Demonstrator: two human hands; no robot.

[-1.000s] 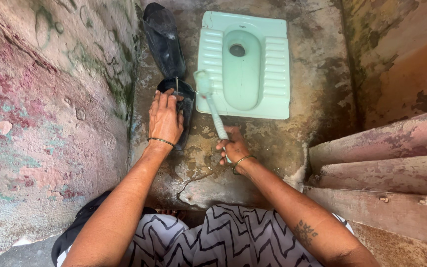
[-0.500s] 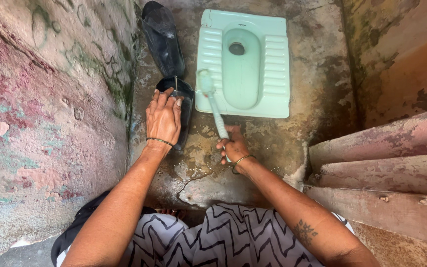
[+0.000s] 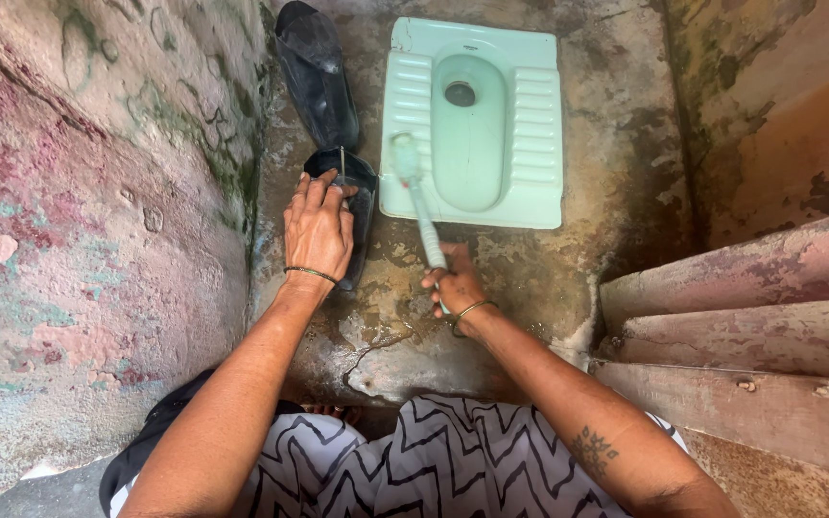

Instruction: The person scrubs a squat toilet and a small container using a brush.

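Crouching over the wet, stained floor (image 3: 530, 288), you have both hands in use. Your right hand (image 3: 455, 284) is clenched around the lower end of a pale green toilet brush (image 3: 422, 213); the handle slants up and away from you, and the bristle head sits at the near-left corner of the mint-green squat pan (image 3: 539, 134). Your left hand (image 3: 319, 228) lies fingers-down on a black container (image 3: 365, 197) just left of the pan, fingertips at a thin upright wire; grip unclear. A black rubber boot (image 3: 317, 72) lies beyond it against the mottled wall (image 3: 98, 192).
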